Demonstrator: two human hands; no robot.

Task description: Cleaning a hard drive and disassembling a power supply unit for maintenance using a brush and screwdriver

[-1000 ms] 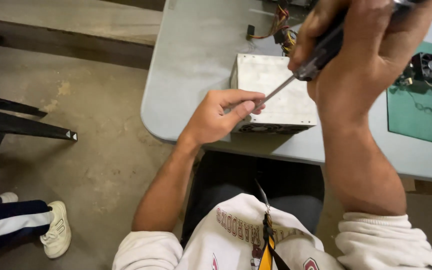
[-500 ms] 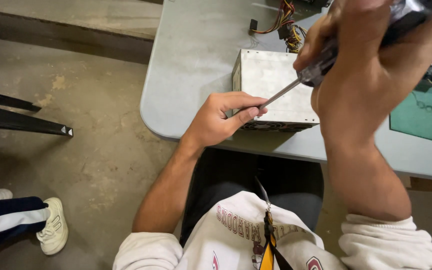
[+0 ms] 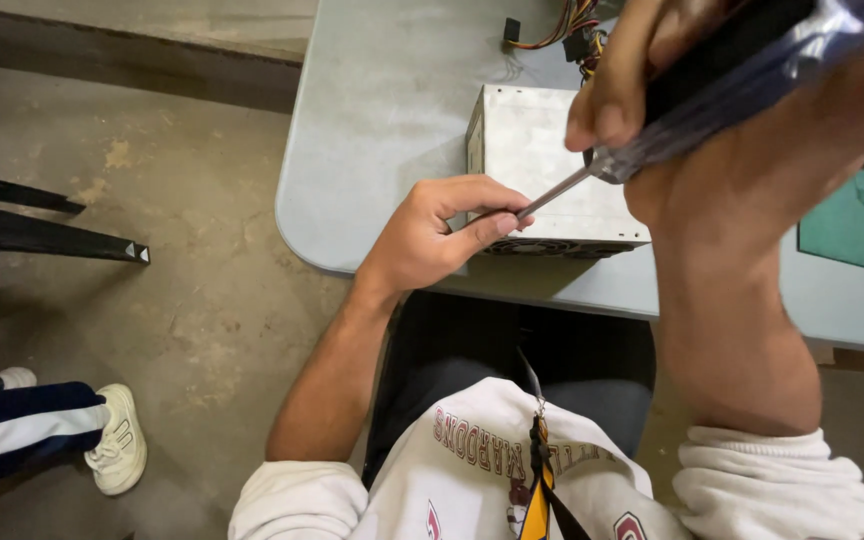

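Head view: screwdriver [image 3: 652, 130] tip hidden (behind left hand [image 3: 442, 235]).

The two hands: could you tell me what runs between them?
The head view shows the screwdriver shaft running from the right hand to the left hand.

The power supply box [image 3: 552, 170] is bare sheet metal, dull grey with a faintly brushed, matt look. It sits on a desk [image 3: 382, 130] of smooth pale grey laminate with a soft sheen. The screwdriver [image 3: 652, 120] above the box has a thin polished metal shaft and a glossy black and translucent plastic handle. Left of the desk, the floor [image 3: 152, 300] is rough, stained concrete. The sleeves [image 3: 782, 480] are soft white cloth.
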